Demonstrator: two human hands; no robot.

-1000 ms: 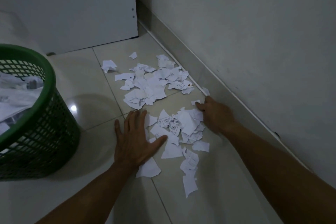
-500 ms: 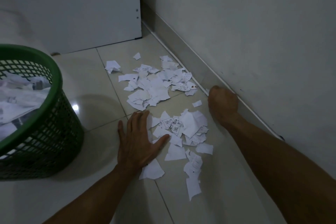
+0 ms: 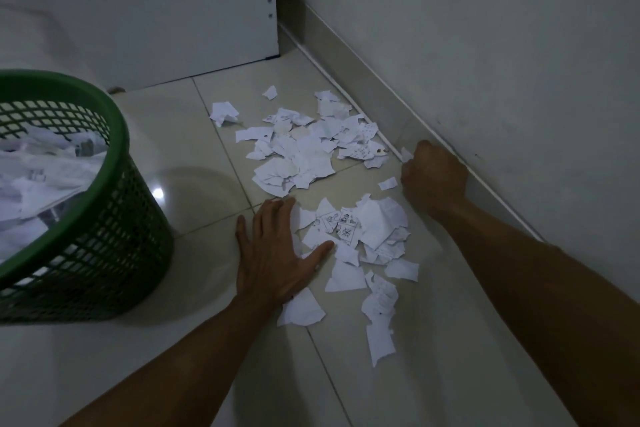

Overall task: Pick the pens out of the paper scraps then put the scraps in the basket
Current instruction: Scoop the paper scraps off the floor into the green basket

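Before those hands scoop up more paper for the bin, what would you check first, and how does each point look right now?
1. Pens out of the scraps: none visible, but some could be buried; cannot tell.
2. Left hand flat beside the near pile, ready to sweep: ok.
3. Right hand free: not ok, its fingers seem to pinch a small scrap by the skirting.
4. Basket upright and close by: ok.
5. Room left in the basket: ok, the paper sits below the rim.

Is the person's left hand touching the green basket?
Apart. The head view shows bare tiled floor between the left hand and the green basket.
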